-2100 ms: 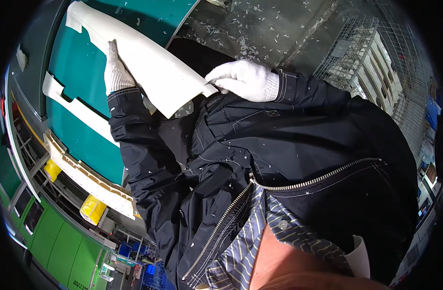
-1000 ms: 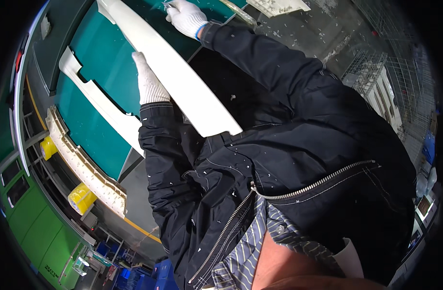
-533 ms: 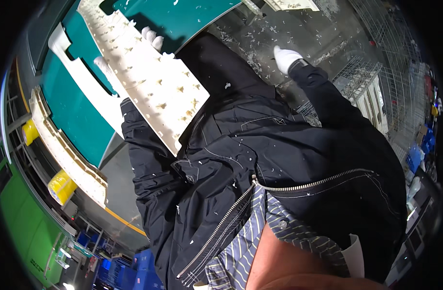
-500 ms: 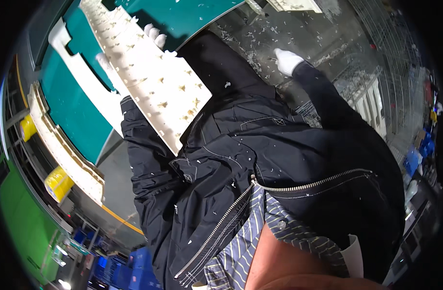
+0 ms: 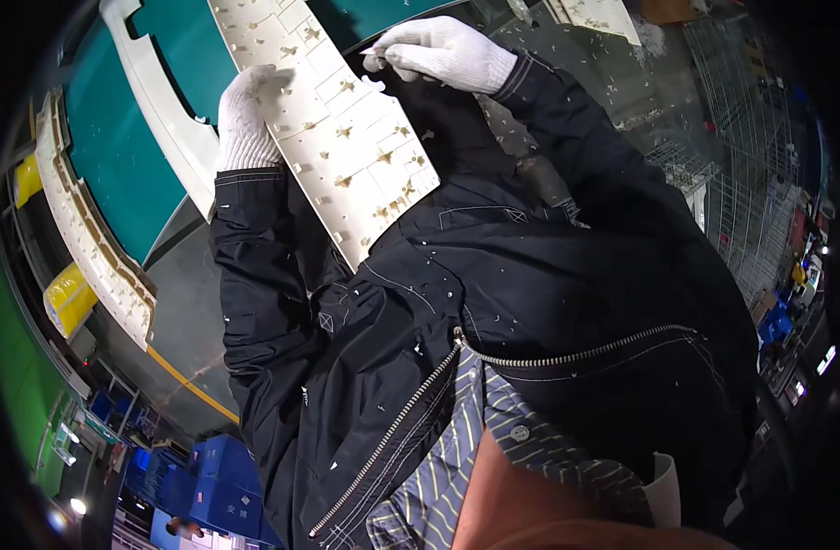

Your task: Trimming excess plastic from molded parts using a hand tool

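A long cream plastic panel [image 5: 328, 128], with rows of small raised star-shaped clips and ribs on its upper face, lies slantwise over my lap and runs up past the top edge. My left hand [image 5: 246, 115], in a white knit glove, grips its left edge with the thumb on top; the other fingers are hidden beneath. Beside the panel's right edge is my right hand [image 5: 447, 55], also gloved, its fingers pinched together. A small pale tip sticks out between them, too small to name. That hand looks slightly apart from the panel.
Beyond the panel is a green tabletop [image 5: 108, 174] with a white curved part [image 5: 159, 101] on it. Another long cream part [image 5: 90, 220] stands at the left, near yellow rolls [image 5: 70, 298]. Wire racks [image 5: 750, 165] rise at the right. Pale shavings litter the grey floor [image 5: 594, 92].
My right hand has come in from the right, over the floor, to the panel's right edge. The panel appears further right and lower, and my left hand now grips its edge more visibly.
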### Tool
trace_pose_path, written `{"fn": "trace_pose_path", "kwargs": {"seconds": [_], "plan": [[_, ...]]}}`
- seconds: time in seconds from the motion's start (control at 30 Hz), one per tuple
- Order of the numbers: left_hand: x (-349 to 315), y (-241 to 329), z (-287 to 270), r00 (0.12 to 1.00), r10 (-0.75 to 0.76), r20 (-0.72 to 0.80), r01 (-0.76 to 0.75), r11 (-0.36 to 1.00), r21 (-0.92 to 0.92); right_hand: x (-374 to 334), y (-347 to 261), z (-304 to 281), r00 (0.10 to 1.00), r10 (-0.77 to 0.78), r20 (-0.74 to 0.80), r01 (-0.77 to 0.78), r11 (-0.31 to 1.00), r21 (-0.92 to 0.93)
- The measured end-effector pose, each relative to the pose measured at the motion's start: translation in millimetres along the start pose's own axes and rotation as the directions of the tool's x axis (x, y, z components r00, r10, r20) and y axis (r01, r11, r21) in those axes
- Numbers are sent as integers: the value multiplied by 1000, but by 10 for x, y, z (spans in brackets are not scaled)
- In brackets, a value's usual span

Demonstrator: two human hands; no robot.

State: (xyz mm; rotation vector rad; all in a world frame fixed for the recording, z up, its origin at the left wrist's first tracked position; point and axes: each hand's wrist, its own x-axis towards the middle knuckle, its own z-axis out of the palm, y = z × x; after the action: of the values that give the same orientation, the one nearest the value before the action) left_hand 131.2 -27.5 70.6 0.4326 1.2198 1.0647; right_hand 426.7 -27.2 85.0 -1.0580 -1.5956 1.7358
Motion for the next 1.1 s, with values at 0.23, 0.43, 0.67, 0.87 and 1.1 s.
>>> {"fn": "trace_pose_path", "kwargs": {"seconds": [0.23,0.43,0.67,0.87,1.1], "plan": [[-79,-43,-172,999,-33,-11,34,994,105,225,-186,59,973,129,189,-68,951,-301],[-116,-59,-144,999,-10,32,7,994,106,226,-122,61,958,101,269,-24,961,-276],[-135,-112,-211,990,46,130,-55,996,64,204,-32,28,923,161,351,-56,955,-290],[-135,-206,-267,991,55,125,-54,998,-12,191,-9,38,914,165,372,-45,950,-310],[-214,-171,-184,994,72,82,-73,997,15,-36,80,48,890,136,435,-84,987,-136]]}}
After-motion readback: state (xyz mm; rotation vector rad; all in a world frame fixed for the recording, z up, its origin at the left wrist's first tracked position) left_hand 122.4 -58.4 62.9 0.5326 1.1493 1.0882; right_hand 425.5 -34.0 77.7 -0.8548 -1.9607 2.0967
